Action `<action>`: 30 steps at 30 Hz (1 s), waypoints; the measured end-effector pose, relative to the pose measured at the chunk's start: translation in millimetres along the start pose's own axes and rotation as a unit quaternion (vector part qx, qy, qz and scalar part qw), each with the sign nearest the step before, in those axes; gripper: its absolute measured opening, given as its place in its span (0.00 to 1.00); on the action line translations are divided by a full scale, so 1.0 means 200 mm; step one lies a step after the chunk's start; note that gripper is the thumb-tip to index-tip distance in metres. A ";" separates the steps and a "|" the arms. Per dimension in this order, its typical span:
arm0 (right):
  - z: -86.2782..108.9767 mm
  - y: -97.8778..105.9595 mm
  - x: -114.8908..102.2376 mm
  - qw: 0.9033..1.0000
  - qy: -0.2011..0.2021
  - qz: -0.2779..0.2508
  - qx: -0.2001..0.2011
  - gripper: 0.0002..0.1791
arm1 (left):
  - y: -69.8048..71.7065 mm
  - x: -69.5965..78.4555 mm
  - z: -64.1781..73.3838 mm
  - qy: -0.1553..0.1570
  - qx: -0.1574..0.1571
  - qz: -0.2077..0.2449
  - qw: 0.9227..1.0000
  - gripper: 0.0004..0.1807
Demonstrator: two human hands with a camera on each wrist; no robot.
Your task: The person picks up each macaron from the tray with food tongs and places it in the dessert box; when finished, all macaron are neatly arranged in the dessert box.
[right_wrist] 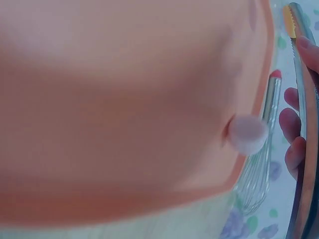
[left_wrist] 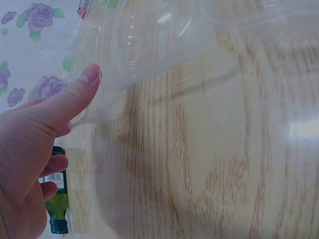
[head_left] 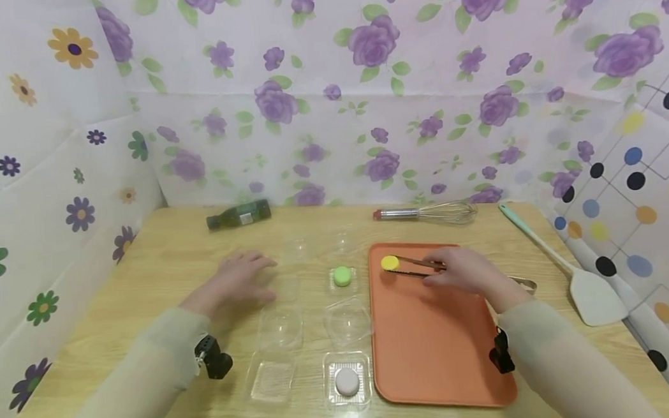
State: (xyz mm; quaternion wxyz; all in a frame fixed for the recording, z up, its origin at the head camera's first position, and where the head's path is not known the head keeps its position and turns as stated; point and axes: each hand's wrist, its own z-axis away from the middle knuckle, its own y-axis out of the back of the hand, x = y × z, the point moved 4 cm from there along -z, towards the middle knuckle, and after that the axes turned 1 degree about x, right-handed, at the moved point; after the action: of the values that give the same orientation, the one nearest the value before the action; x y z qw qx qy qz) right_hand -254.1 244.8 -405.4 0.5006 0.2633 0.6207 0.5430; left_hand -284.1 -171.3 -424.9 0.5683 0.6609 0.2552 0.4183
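My left hand is at the left side of a clear plastic box. In the left wrist view, its thumb and forefinger pinch the edge of the clear plastic. The right hand grips metal tongs over the orange tray. Between the tongs' tips is a round yellow macaron, above the tray's far left corner. A green macaron and a pale lilac one sit in clear boxes left of the tray. The right wrist view shows a blurred pinkish-white round piece on the tray.
More clear boxes stand open, one at the front left. A green bottle lies at the back left, a whisk behind the tray. On the right lies a white spatula with a green handle. Flowered cloth surrounds the table.
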 end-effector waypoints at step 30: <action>-0.39 -0.11 -0.55 0.997 0.071 0.041 -0.009 0.28 | -0.01 0.01 -0.03 0.017 -0.010 -0.003 1.000 0.39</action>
State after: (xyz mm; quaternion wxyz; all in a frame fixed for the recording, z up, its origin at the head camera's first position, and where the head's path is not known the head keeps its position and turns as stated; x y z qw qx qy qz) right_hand -281.0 110.6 -397.0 0.4352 0.2449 0.6381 0.5860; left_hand -287.4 -165.1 -426.5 0.5719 0.6473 0.2625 0.4303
